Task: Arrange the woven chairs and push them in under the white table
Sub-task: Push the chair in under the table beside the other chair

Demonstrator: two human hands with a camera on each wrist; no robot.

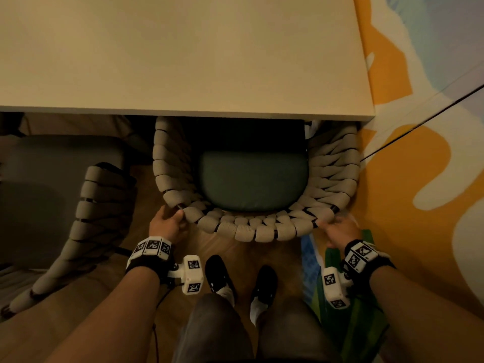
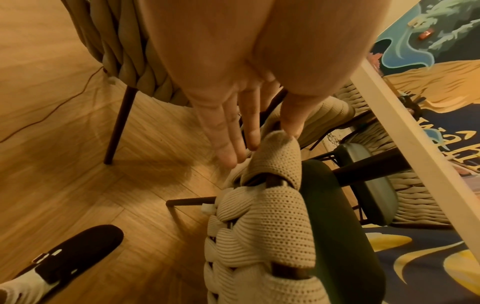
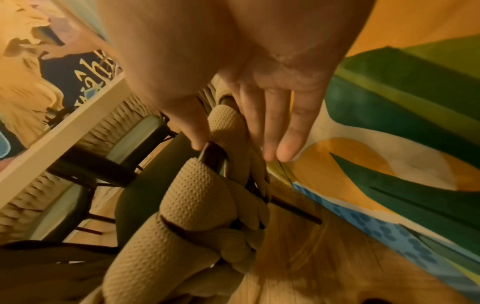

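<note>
symmetrically, left hand (image 1: 167,224) and right hand (image 1: 338,229) on rim of woven chair (image 1: 251,230), fingers (image 2: 228,133) straight, grip unclenched

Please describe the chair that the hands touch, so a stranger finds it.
Find the white table; near its right corner a woven chair with a green cushion stands partly under it. Unlike the left chair, its back is touched by the left hand and right hand.

woven chair (image 1: 246,231): half under white table (image 1: 183,61) | second chair (image 1: 102,205): out, angled
</note>
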